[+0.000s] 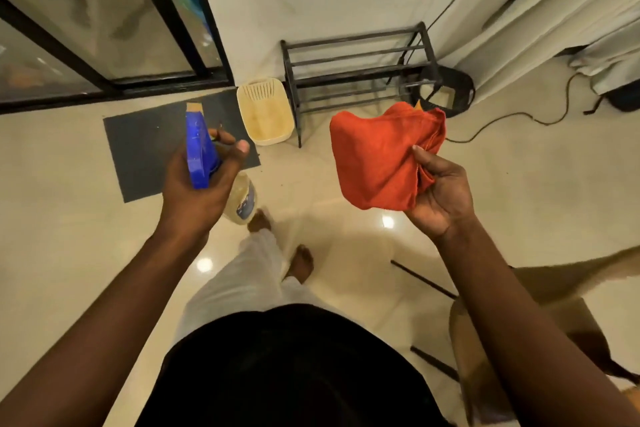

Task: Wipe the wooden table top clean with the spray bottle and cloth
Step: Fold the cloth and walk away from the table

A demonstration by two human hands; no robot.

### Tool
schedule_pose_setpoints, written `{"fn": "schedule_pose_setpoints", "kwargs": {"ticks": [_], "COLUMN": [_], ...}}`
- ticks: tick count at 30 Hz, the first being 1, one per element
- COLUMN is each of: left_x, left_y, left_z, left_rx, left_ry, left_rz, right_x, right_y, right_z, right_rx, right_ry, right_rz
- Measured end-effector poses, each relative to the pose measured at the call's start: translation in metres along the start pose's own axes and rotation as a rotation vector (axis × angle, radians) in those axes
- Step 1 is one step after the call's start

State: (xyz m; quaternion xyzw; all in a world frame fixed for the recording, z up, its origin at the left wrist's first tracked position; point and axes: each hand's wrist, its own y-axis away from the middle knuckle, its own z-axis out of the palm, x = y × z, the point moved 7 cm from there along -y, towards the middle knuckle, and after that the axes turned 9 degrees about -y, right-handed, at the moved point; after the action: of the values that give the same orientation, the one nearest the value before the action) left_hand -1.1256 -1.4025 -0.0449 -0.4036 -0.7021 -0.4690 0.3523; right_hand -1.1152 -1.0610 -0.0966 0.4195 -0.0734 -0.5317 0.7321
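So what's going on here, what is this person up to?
A person stands barefoot on a tiled floor, looking down at both raised hands. The left hand grips a spray bottle by its blue head, and the right hand holds a bunched orange cloth. Nothing is being sprayed or wiped yet. A grey mat, a cream basket and a black rack sit ahead.

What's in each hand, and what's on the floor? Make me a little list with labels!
left hand: grips the spray bottle by its blue trigger head
right hand: holds the orange cloth, bunched up
on the floor: grey mat, cream plastic basket, black metal rack
wiping: not started; bottle and cloth are up in the air
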Motion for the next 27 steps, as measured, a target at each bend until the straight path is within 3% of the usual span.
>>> {"fn": "schedule_pose_setpoints", "kwargs": {"ticks": [11, 18, 27], "left_x": [-0.035, -0.098, -0.187], "left_y": [-0.178, -0.281, -0.388], "left_z": [0.062, 0.114, 0.187], "left_rx": [-0.068, -0.034, 0.045], "left_ry": [-0.097, -0.139, -0.197], "left_rz": [-0.003, -0.065, -0.11], "right_x": [-0.057, -0.062, -0.059], "right_y": [-0.18, -0.323, -0.497], "right_z": [0.03, 0.016, -0.01], "right_rx": [0.135, 0.23, 0.171], "right_ry": [0.145, 0.17, 0.246], "right_rz": [0.004, 0.061, 0.11]}}
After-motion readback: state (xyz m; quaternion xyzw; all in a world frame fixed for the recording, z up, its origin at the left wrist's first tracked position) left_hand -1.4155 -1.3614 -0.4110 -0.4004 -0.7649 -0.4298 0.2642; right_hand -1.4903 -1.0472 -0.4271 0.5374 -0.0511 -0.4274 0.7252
